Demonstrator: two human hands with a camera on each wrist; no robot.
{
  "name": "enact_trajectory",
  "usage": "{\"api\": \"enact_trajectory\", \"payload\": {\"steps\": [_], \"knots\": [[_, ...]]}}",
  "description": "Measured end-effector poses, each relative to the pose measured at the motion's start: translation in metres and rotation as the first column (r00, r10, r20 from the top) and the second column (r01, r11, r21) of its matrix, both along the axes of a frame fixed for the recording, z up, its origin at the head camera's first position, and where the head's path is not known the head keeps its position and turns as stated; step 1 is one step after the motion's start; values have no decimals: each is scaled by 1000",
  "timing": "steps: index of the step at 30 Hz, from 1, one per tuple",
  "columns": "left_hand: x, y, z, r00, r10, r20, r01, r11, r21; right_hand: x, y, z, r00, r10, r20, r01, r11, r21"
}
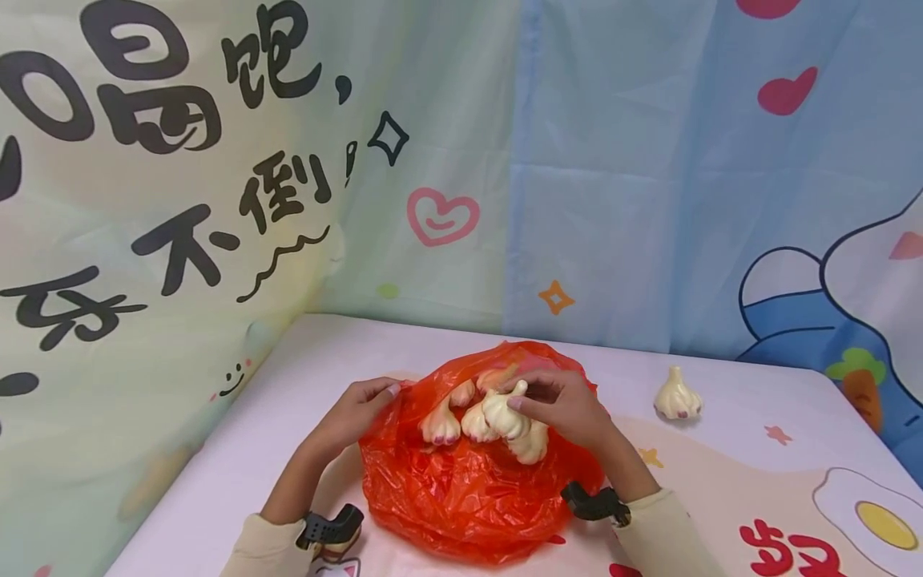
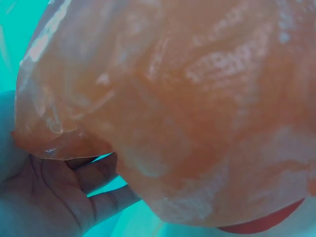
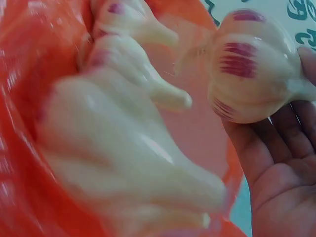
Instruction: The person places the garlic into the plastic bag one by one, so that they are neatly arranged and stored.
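A thin red plastic bag (image 1: 469, 497) lies on the table with its mouth open and several garlic bulbs (image 1: 441, 423) inside. My left hand (image 1: 364, 410) pinches the bag's left edge; in the left wrist view the bag film covers most of that hand's fingers. Between thumb and fingers my right hand (image 1: 566, 405) holds one garlic bulb (image 3: 254, 66) by its stem, over the others at the bag's mouth. The right wrist view shows this bulb with purple streaks, apart from the bulbs (image 3: 123, 143) lying in the bag.
Another garlic bulb (image 1: 678, 397) stands upright on the table to the right of the bag. The printed tablecloth (image 1: 757, 449) carries a fried-egg picture. A printed curtain (image 1: 598, 160) hangs behind the table, and another covers the left side.
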State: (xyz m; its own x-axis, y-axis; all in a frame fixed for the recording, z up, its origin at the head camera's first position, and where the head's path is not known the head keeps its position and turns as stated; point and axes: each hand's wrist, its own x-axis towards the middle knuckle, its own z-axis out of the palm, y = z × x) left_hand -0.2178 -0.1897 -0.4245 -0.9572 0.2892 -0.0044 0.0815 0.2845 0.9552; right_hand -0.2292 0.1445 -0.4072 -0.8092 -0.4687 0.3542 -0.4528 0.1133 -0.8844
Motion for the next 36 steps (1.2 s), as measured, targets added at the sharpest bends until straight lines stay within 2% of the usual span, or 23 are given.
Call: {"api": "enact_trajectory", "payload": {"steps": [10,15,23,29,36], "knots": [[2,-1,3,1000,-6,-5,6,1000,-3,3,-30,-8,987,117,114,-122,992,32],[2,-1,2,1000,-1,5,1,1000,0,6,-42,-15,962,212,170,-220,975,32],[1,-2,-1,1000,-4,-4,4,1000,19,8,-55,-31,916,355,190,-362,932,4],[1,0,-1,1000,-7,-9,7,1000,13,8,-57,-36,916,354,186,-361,932,4],[1,0,-1,1000,2,7,-2,1000,5,11,-58,-33,924,319,210,-339,939,64]]}}
